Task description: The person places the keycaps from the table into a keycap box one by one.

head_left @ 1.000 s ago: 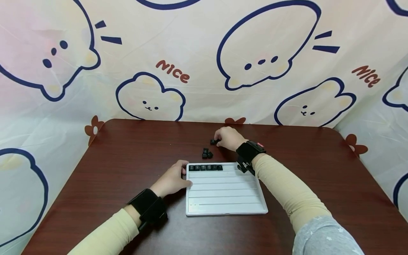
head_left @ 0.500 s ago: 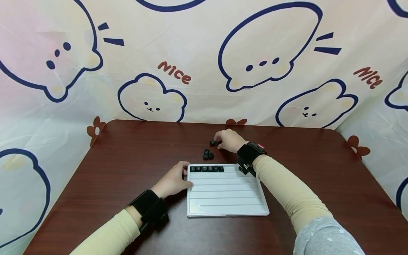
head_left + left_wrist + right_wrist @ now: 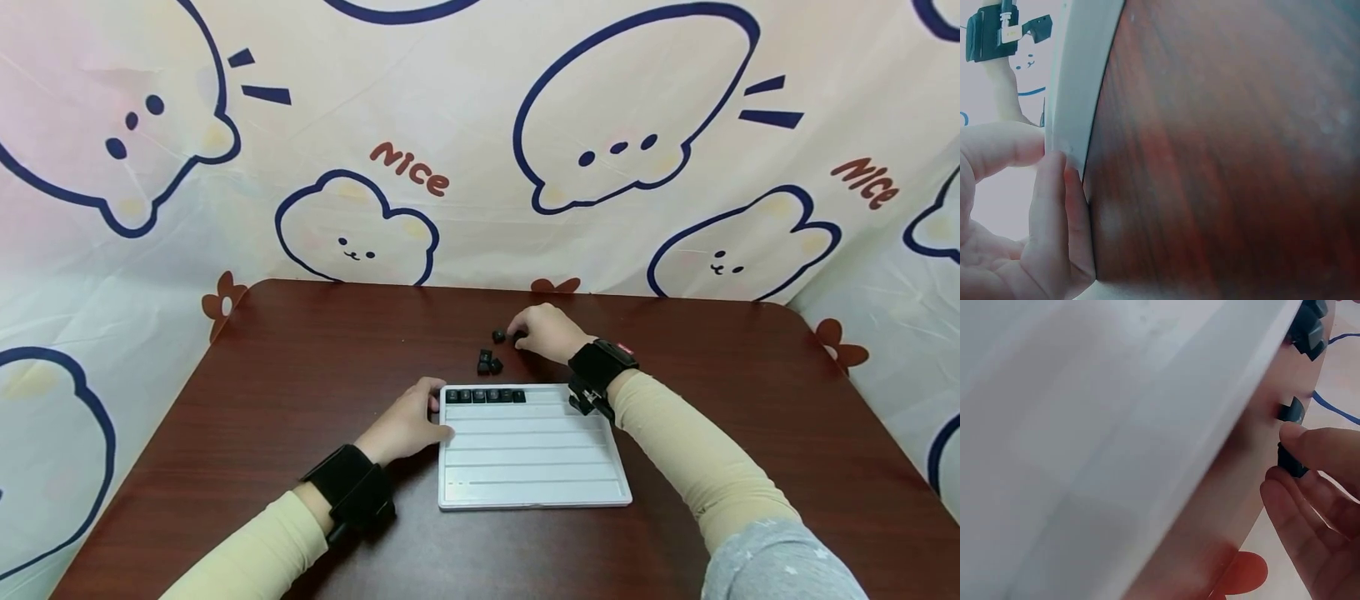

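My left hand (image 3: 407, 423) holds the left edge of a white ridged tray (image 3: 532, 454), thumb over the rim and fingers against the side. The left wrist view shows the thumb and fingertips meeting the tray's edge. A row of several black keycaps (image 3: 486, 396) stands in the tray's top groove, from the left side to about the middle. Beyond the tray, my right hand (image 3: 551, 332) pinches a black keycap (image 3: 1291, 462) between thumb and fingers. A single keycap (image 3: 498, 336) lies just left of those fingertips. Closer to the tray sits a small cluster of keycaps (image 3: 489, 364).
The dark brown wooden table (image 3: 337, 342) carries everything. A patterned cloth (image 3: 480, 125) hangs behind the table and at both sides. Black wrist straps with cameras are on both wrists; the right one (image 3: 600, 367) hangs over the tray's top right corner.
My right hand has drawn slightly to the right with the pinched keycap, so the gap to the single keycap is wider. The left hand and the tray have stayed in place.
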Tool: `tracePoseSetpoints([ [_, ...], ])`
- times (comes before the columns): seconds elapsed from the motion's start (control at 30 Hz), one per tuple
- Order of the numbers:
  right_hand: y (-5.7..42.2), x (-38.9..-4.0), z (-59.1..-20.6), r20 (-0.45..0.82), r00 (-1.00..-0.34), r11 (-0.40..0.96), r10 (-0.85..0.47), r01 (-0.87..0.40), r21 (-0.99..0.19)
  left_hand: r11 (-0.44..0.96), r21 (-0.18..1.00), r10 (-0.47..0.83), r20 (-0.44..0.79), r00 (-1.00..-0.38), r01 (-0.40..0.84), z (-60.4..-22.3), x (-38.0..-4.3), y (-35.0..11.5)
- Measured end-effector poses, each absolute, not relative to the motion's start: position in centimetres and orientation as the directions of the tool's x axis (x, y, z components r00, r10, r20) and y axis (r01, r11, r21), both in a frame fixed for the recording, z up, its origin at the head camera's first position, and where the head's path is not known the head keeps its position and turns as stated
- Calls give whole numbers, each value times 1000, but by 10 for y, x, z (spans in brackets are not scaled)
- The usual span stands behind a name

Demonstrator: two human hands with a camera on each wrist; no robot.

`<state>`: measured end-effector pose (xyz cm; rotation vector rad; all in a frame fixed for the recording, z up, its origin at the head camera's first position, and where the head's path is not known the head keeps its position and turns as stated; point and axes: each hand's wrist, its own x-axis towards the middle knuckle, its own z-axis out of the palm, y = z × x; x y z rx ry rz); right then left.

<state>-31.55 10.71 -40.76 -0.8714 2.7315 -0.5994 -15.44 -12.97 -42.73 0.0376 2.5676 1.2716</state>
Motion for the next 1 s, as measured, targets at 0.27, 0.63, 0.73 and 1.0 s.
tracePoseSetpoints([
  [0.27, 114, -306, -396, -52, -784, 709, -619, -530, -465, 600, 795, 164, -226, -960, -84, -425, -156, -128],
  [0.63, 125, -288, -388, -11, -769, 687, -640, -565, -456, 605, 793, 160, -209, -965, -72, -423, -157, -127],
  [0.73, 129, -280, -390, 0, -765, 677, -645, -571, -465, 611, 788, 158, -209, -965, -71, -424, -153, -128],
  [1.0, 143, -259, -393, 64, -740, 639, -670, -618, -459, 600, 798, 165, -199, -966, -61, -425, -148, -128],
])
